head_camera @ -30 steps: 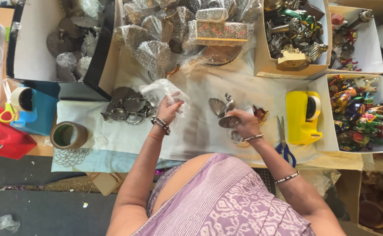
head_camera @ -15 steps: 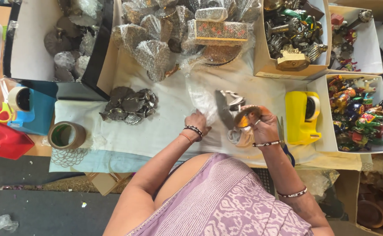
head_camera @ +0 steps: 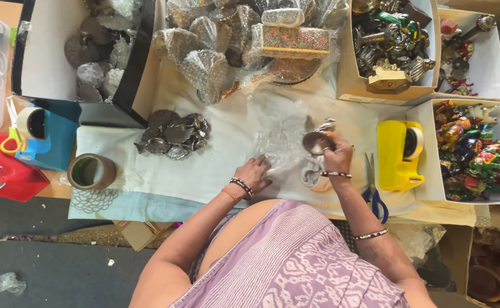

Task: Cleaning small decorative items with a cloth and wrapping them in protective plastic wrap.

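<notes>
Right hand (head_camera: 334, 153) closed in a grip on a small grey metal ornament (head_camera: 317, 138), held just above the sheet of clear bubble wrap (head_camera: 287, 149). Left hand (head_camera: 254, 173) flat and unclenched, palm down, pressing the near edge of that sheet onto the cloth-covered counter (head_camera: 204, 168). Holding nothing. Ornament not yet wrapped: sheet laid out, piece poised over it, folding and taping outstanding. Loose cluster of unwrapped metal pieces (head_camera: 173, 136) resting on the counter to the left, well apart from both hands. Heap of bubble-wrapped bundles (head_camera: 204, 63) stacked at the far edge, apparently finished. Yellow tape dispenser (head_camera: 399, 154) and blue-handled scissors (head_camera: 374, 191) positioned just right of the right wrist. White item under the right hand possibly cloth; view unclear.
</notes>
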